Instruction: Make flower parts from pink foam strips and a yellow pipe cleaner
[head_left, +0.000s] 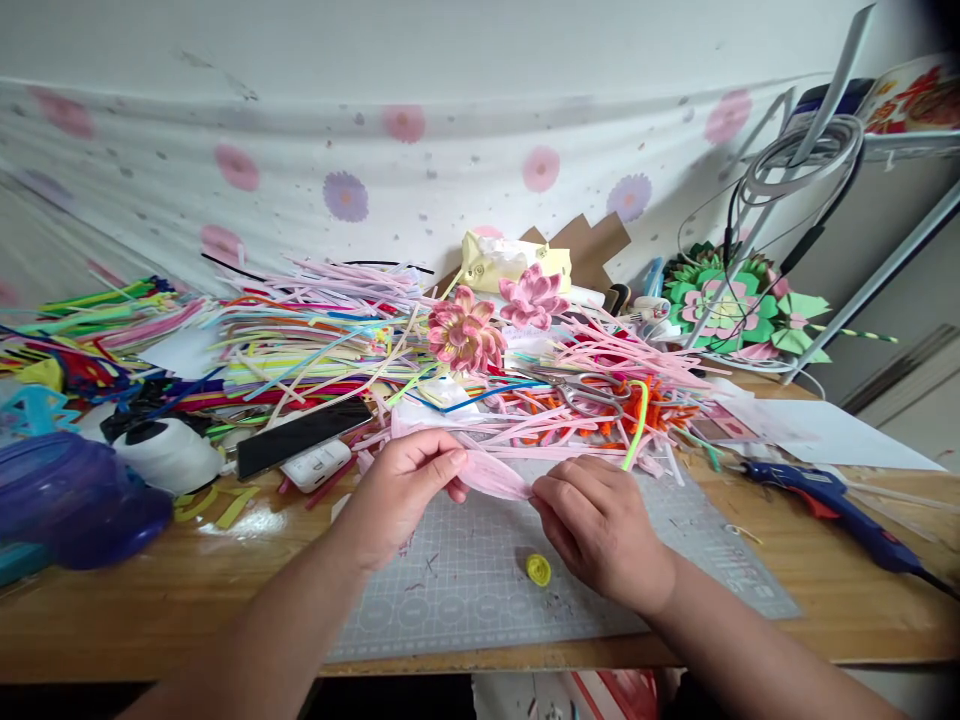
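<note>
My left hand (401, 490) and my right hand (592, 520) pinch the two ends of a pale pink petal-shaped piece (491, 477) over a grey cutting mat (465, 590). Both hands have their fingers closed on it. A small yellow rolled coil (538, 569) lies on the mat just below my right hand. Behind the hands, a heap of pink strips (600, 350) and orange pipe cleaners (660, 405) covers the table, with scissors (592, 390) on top and two finished pink flowers (465, 335) further back.
Colourful pipe cleaners (262, 340) are piled at the left. A black phone (304, 437), a white device (315, 465) and a purple container (75, 495) sit front left. A blue glue gun (832, 500) lies right, a green paper flower (724, 300) and a metal stand (787, 170) behind it.
</note>
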